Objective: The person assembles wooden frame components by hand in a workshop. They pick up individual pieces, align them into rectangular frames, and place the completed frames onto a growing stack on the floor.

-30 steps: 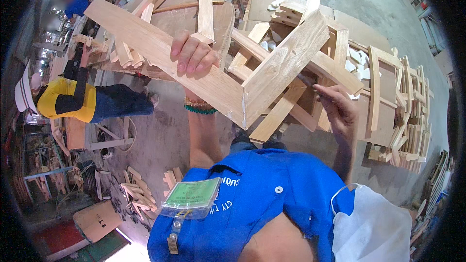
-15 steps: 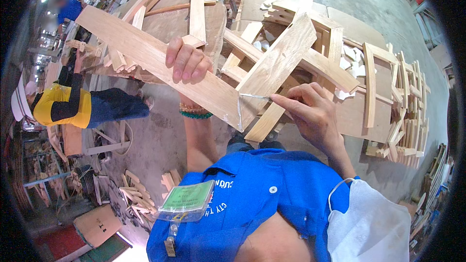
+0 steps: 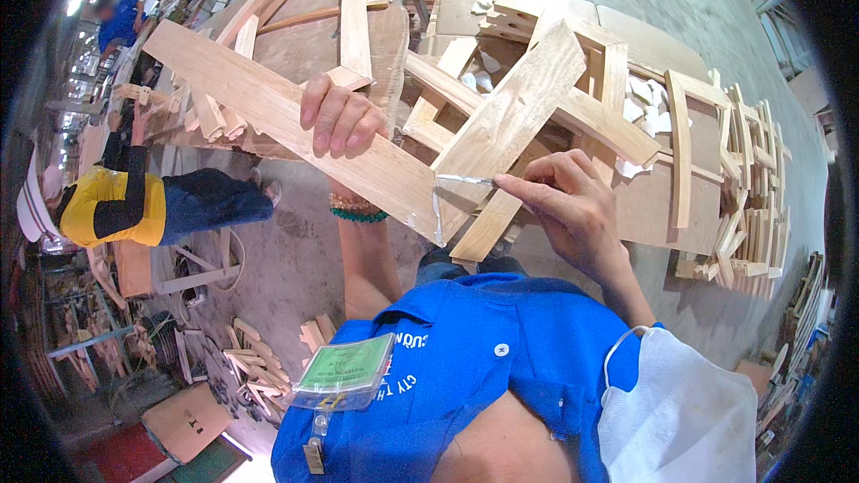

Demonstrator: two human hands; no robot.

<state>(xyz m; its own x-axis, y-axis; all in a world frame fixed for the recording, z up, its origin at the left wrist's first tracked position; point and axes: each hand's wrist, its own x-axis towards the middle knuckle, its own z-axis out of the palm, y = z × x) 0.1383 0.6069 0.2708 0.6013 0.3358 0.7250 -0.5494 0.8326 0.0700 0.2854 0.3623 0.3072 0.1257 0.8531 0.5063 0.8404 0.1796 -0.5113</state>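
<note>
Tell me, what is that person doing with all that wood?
A person in a blue shirt holds up a V-shaped wooden frame of two joined boards. The left hand grips the long board from above. The right hand has its fingertip at the corner joint, where something shiny and wet shows. Stacks of wooden parts lie on the floor beyond, and another person in yellow is nearby.

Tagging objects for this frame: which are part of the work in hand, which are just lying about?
In hand:
- left hand gripping the V-shaped wooden frame
- right hand, fingertip at the frame's joint corner

Lying about:
- stacked wooden parts at right
- wood offcuts on the floor
- crouching person in yellow
</note>
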